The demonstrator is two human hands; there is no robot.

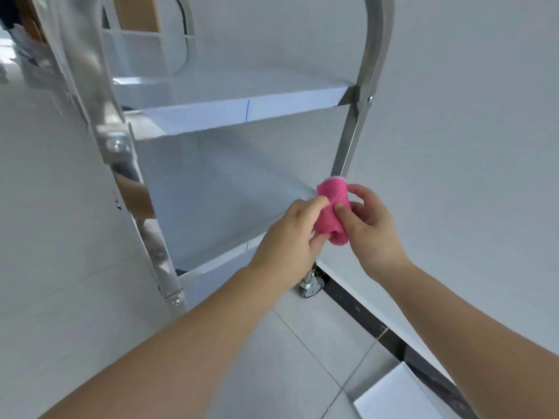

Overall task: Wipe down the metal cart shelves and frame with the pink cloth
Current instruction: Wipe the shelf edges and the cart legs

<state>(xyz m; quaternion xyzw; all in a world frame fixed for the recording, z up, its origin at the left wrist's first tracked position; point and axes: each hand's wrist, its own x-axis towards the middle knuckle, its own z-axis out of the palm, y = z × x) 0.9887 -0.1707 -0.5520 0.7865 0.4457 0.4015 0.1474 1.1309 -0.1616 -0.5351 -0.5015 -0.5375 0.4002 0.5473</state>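
Head view — pink cloth [332, 213] upright along cart post [348, 140]

Bare, pale corner of a tiled room in soft, even light.

A plain grey-white wall [469, 116] fills the right side, unmarked. Along its foot runs a dark, speckled skirting strip [363, 316] — it meets a floor [302, 352] of large pale grey tiles with thin grout lines. A flat white board [402, 397] lies on the tiles at lower right, just beside the skirting. At top left a brown panel [142, 10] — cardboard or wood, too blurred to tell — shows near a brighter patch [6, 43] at the far edge.
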